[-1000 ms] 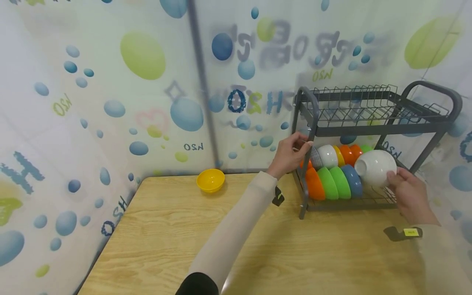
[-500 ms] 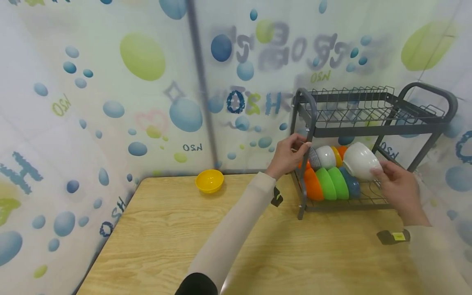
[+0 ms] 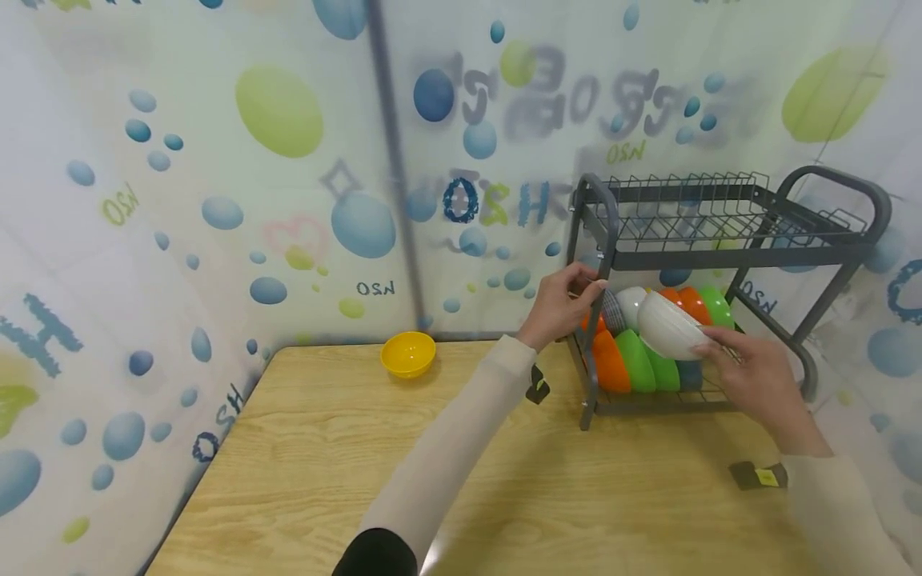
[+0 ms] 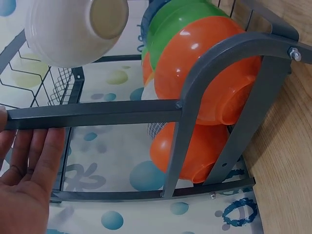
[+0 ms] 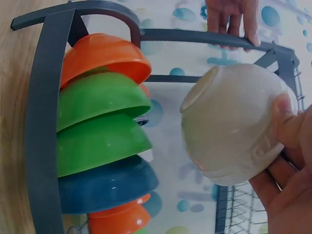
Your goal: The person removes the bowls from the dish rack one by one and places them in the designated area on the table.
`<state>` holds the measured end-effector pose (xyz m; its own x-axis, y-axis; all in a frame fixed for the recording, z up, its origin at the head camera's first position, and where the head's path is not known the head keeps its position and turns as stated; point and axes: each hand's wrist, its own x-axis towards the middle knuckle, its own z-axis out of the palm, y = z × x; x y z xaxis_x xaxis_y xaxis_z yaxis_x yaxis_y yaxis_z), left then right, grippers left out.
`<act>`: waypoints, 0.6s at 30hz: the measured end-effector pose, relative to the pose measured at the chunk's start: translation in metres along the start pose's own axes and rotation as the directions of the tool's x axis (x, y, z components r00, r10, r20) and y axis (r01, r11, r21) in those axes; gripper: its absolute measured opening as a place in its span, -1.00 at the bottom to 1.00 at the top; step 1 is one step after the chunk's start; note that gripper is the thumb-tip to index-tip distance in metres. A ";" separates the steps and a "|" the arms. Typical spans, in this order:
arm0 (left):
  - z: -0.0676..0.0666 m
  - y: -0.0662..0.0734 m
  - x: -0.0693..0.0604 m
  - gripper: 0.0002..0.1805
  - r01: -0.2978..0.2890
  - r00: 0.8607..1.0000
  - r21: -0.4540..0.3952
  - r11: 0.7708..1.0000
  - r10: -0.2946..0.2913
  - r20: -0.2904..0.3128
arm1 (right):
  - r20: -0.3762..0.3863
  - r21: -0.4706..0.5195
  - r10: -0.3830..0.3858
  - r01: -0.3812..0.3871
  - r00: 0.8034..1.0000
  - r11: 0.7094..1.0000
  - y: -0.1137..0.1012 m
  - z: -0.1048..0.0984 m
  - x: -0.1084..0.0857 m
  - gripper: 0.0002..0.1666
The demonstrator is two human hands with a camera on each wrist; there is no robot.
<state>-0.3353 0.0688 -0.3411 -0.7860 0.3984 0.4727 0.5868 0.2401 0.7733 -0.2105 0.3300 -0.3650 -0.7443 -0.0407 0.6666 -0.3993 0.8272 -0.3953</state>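
In the head view my right hand point(image 3: 762, 382) pinches a white bowl point(image 3: 670, 326) by its rim, thumb on one side and fingers on the other. The bowl is tipped on its side in front of the lower tier of a dark grey dish rack point(image 3: 727, 258), before the bowls standing there. My left hand point(image 3: 563, 304) holds the rack's left front post; in the left wrist view its fingers point(image 4: 36, 151) wrap the metal bar. On the lower tier stand an orange bowl point(image 3: 609, 364), green bowls point(image 5: 103, 97) and a blue bowl point(image 5: 109, 185), tilted on edge in a row.
Behind the front row is a second row with a patterned bowl point(image 3: 614, 312) and orange bowls point(image 3: 693, 304). A yellow bowl point(image 3: 408, 354) sits on the wooden table point(image 3: 324, 448), at its back left. A printed curtain point(image 3: 288, 200) hangs behind the table.
My right hand has moved left with the white bowl, from the rack's right side to in front of the green and blue bowls, turning it on the way. My left hand stays on the post.
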 end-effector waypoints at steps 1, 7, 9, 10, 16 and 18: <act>0.000 0.000 0.000 -0.71 -0.002 1.000 0.005 1.000 0.002 0.004 | -0.003 0.004 -0.025 0.025 1.000 1.000 -0.002 -0.001 -0.001 -0.68; -0.005 0.002 -0.002 -0.70 -0.014 0.999 0.037 0.999 0.013 0.036 | 0.030 0.067 -0.108 0.105 0.994 0.992 -0.017 -0.004 -0.005 -0.62; -0.008 0.002 -0.003 -0.68 -0.011 0.998 0.053 0.999 0.007 0.058 | 0.038 0.084 -0.142 0.138 0.989 0.987 -0.022 -0.004 -0.007 -0.57; -0.009 0.002 -0.003 -0.66 -0.007 0.997 0.062 0.998 0.002 0.072 | 0.038 0.089 -0.156 0.153 0.987 0.984 -0.024 -0.005 -0.007 -0.56; -0.017 0.001 -0.009 -0.54 0.037 0.986 0.067 0.997 -0.047 0.158 | 0.020 0.119 -0.225 0.221 0.974 0.968 -0.036 -0.002 -0.010 -0.57; -0.021 0.000 -0.014 -0.52 0.047 0.984 0.056 0.997 -0.056 0.169 | 0.015 0.132 -0.262 0.257 0.965 0.957 -0.040 -0.001 -0.009 -0.57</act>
<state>-0.3284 0.0444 -0.3390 -0.7737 0.5278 0.3504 0.5588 0.3080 0.7700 -0.1872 0.2977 -0.3551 -0.6220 -0.2644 0.7370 -0.6444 0.7076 -0.2900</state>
